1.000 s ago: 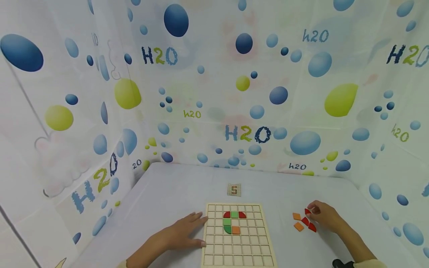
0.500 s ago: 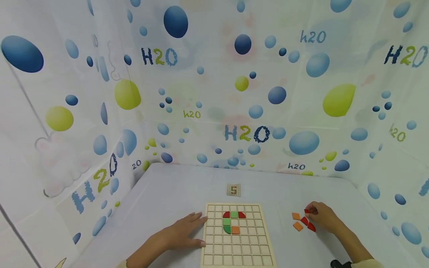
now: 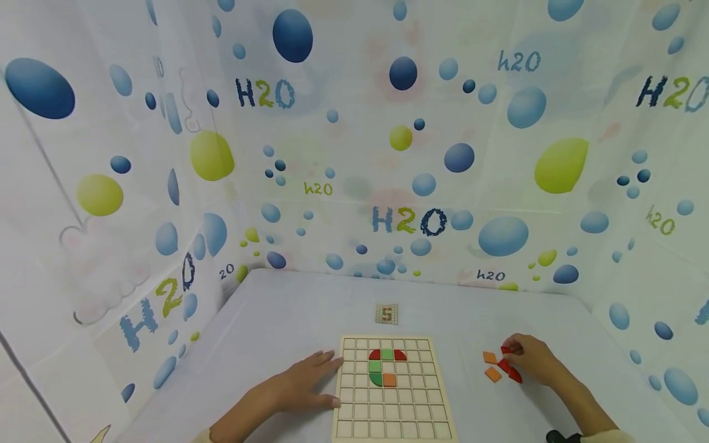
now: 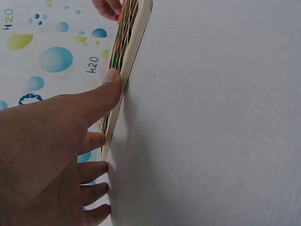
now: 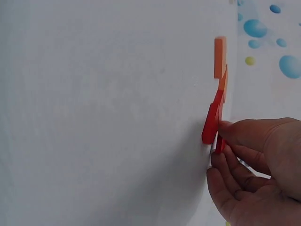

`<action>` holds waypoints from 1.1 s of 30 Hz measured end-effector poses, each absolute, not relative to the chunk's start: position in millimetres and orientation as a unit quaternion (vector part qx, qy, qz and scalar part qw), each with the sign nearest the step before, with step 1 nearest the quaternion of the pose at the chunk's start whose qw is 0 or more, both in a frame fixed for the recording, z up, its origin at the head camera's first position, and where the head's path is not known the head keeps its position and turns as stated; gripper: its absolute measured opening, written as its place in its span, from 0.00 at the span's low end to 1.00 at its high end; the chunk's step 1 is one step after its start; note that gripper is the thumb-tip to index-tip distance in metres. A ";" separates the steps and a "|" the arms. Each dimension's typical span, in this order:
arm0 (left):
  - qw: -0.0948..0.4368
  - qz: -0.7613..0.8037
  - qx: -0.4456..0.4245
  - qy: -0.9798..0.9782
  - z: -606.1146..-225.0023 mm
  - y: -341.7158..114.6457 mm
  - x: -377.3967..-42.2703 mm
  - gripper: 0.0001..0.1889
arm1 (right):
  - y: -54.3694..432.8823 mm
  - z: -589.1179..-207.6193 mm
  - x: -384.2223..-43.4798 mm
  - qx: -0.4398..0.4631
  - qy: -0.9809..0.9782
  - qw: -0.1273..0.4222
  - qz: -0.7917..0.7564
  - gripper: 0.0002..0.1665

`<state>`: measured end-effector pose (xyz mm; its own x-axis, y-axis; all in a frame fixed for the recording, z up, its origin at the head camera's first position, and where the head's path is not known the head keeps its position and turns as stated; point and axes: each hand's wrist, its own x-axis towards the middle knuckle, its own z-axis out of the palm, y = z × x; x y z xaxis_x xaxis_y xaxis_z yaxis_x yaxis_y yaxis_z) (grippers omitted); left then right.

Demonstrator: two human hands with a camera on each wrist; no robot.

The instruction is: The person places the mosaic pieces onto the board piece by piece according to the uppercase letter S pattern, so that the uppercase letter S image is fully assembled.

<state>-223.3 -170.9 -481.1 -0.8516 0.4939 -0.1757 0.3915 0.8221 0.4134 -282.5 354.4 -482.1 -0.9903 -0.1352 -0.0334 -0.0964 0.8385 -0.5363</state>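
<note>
My left hand [image 3: 301,383] lies at the left side of a wooden grid board [image 3: 393,413], fingers stretched, with the thumb and a fingertip touching its edge. In the left wrist view the thumb rests on the rim of that board [image 4: 130,59]. Set in the grid are red quarter-circle tiles [image 3: 400,355], light green squares [image 3: 387,354], a dark green quarter-circle [image 3: 376,379] and an orange square [image 3: 389,380]. Over to the right, my right hand [image 3: 534,359] pinches a red quarter-circle tile [image 5: 219,143] between thumb and fingers, close over the table.
Beside the right hand lie two more red tiles [image 3: 516,375] and two orange square tiles [image 3: 490,357]. Behind the board is a small pattern card [image 3: 386,314] with an S-like figure. A white cloth covers the table [image 3: 299,301], and a printed curtain [image 3: 354,154] hangs around it.
The right hand's pinched red tile has shifted slightly on the spot. My left hand and the board keep their place.
</note>
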 end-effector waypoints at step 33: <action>0.142 0.188 0.226 0.945 -482.4 -170.1 -223.1 0.46 | 197.0 -472.8 -242.8 -0.225 0.917 0.070 -0.322 0.06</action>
